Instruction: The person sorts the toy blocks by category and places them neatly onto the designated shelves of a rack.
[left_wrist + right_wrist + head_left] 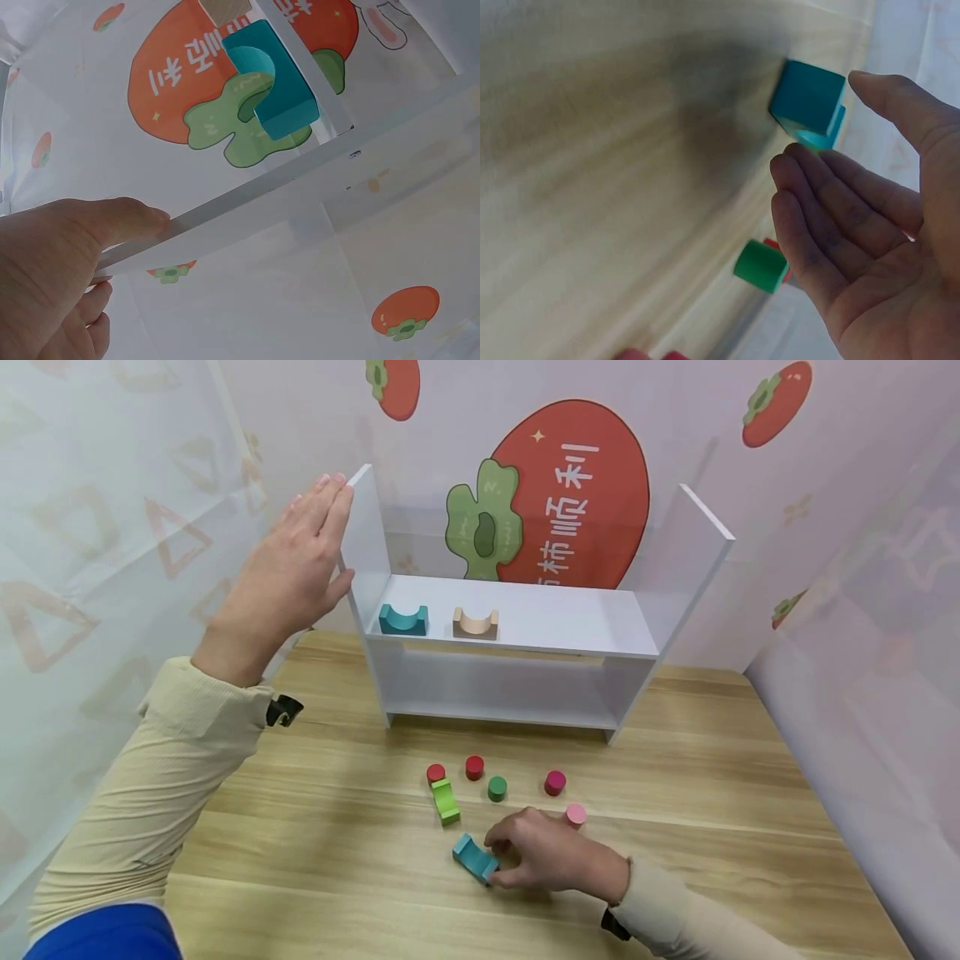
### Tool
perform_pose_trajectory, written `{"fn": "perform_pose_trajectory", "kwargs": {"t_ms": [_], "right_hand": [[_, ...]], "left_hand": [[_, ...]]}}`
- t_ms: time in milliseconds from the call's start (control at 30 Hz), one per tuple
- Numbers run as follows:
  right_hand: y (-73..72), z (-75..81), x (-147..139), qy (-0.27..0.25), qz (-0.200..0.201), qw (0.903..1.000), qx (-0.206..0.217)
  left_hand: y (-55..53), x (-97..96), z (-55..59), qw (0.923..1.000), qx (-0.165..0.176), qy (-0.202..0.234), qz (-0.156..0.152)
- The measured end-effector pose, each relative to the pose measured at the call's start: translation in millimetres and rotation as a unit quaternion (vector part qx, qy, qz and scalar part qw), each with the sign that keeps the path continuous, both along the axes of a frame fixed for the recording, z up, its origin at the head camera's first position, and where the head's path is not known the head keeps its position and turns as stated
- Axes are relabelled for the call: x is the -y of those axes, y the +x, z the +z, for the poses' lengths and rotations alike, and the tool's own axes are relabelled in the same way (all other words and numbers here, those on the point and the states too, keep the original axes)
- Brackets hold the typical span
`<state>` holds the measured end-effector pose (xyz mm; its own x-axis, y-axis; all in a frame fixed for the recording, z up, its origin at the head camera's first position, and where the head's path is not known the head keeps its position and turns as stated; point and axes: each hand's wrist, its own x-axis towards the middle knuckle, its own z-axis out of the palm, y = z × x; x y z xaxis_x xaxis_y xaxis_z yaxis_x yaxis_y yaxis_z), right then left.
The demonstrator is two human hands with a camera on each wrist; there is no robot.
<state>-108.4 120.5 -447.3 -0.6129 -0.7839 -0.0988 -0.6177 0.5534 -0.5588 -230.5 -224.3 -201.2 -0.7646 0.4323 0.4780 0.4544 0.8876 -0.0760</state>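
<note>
My left hand (288, 556) pinches the left side panel (367, 531) of a white two-tier shelf (555, 610), thumb on one face and fingers on the other. Over the table, my right hand (551, 852) is beside a blue block with a curved notch (475, 858). Its thumb and fingers are spread near one end of that block, with thumb and fingertips right by it in the right wrist view. A teal notched block (403, 620) and a bare-wood notched block (476, 624) sit on the shelf's upper board, notches upward.
A lime green notched block (446, 802) lies against a red cylinder (436, 773). Around it stand another red cylinder (474, 767), a green cylinder (497, 788), a magenta cylinder (555, 782) and a pink cylinder (575, 815). Printed cloth hangs behind the shelf.
</note>
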Motion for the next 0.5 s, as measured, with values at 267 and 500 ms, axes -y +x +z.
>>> {"fn": "perform_pose_trajectory", "kwargs": {"t_ms": [267, 500], "right_hand": [[3.9, -9.8, 5.4, 0.011, -0.015, 0.9993, -0.032], [6.4, -11.9, 9.7, 0.003, -0.031, 0.9993, -0.022]], "left_hand": [[-0.8, 0.6, -1.9, 1.0000, -0.001, 0.008, -0.003], [-1.7, 0.7, -2.5, 0.9999, -0.004, 0.012, -0.005]]}}
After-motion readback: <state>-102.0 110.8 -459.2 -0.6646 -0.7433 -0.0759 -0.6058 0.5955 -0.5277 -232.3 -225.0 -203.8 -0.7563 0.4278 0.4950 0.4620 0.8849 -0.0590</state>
